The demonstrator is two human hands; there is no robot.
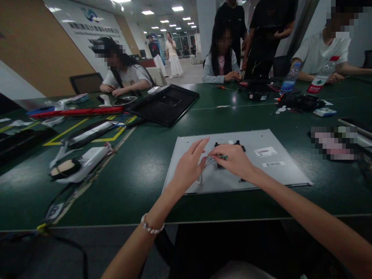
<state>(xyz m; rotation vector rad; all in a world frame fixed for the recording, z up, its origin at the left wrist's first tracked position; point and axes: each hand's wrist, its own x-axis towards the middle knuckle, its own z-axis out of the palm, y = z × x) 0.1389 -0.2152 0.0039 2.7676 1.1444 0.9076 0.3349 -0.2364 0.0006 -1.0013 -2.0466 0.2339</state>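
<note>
A grey metal panel (270,170) lies flat on the green table (139,174) in front of me, with two barcode labels and black clips on it. My right hand (236,161) rests over its middle, fingers pinched on a small green connector with thin wires. My left hand (188,166) is beside it, thumb and fingers closed on the same bundle of wires, index finger stretched forward. A bead bracelet sits on my left wrist.
A black monitor shell (165,104) lies beyond the panel. To the left are a red bar (75,112), white plastic parts (81,162) and cables. Water bottles (290,77) and black items stand at the back right. Several people sit or stand around the far side.
</note>
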